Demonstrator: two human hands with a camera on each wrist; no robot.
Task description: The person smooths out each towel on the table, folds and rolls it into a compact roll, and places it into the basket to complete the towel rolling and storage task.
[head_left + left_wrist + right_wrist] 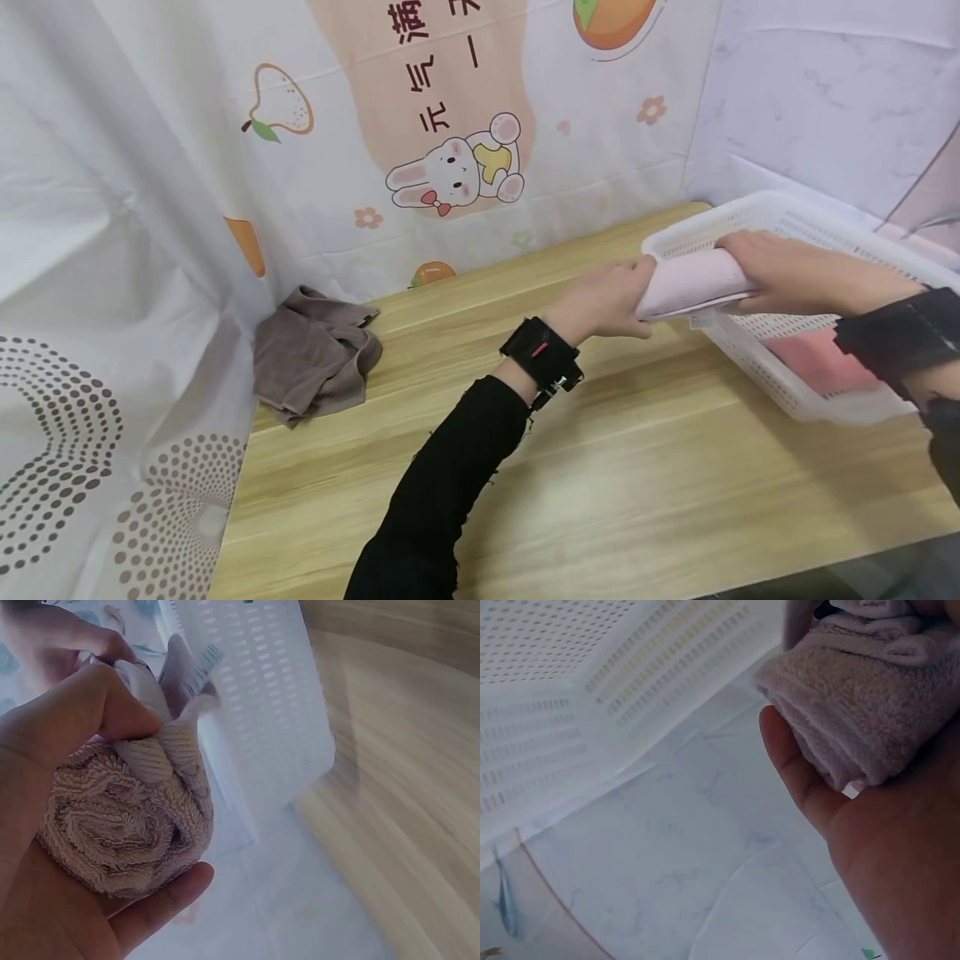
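A pale pink rolled towel (692,282) is held up between both hands, close to the near left rim of a white basket. My left hand (609,298) grips its left end; the left wrist view shows the spiral of terry cloth (112,825) with the thumb on top and fingers beneath. At the other end my right hand (787,271) holds the roll, its fingers partly hidden. In the right wrist view the towel's folded end (855,712) lies against the palm. A small label (202,671) hangs at the towel's edge.
The white perforated basket (750,358) stands at the right of the wooden table (600,492), with a reddish-pink cloth (821,360) inside. A crumpled brown towel (315,354) lies at the left. Printed curtains (315,208) hang behind and at the sides.
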